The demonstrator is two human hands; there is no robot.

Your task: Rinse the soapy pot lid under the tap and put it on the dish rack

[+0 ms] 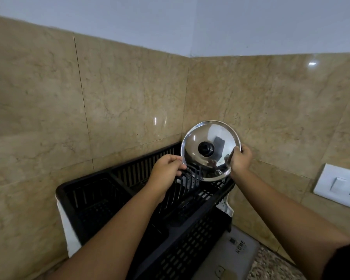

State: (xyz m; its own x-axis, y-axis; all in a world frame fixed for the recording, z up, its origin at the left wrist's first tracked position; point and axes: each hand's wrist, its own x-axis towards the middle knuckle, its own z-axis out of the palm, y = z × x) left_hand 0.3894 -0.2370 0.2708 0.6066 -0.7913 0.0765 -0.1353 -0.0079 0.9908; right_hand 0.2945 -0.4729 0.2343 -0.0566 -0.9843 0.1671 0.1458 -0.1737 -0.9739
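Note:
A shiny steel pot lid (208, 138) with a black knob stands nearly upright at the far right end of the black plastic dish rack (101, 201), its lower edge among the rack's tines. My right hand (239, 159) grips the lid's right rim. At the lid's lower left edge, my left hand (167, 168) has its fingers curled against the rim and the tines; whether they grip the lid or only touch it is unclear. No tap is in view.
The rack stands in a corner of beige marble wall tiles. A white drip tray (69, 229) shows under the rack. A grey mat (236, 253) lies on the speckled counter at lower right. A white switch and socket plate (339, 184) is on the right wall.

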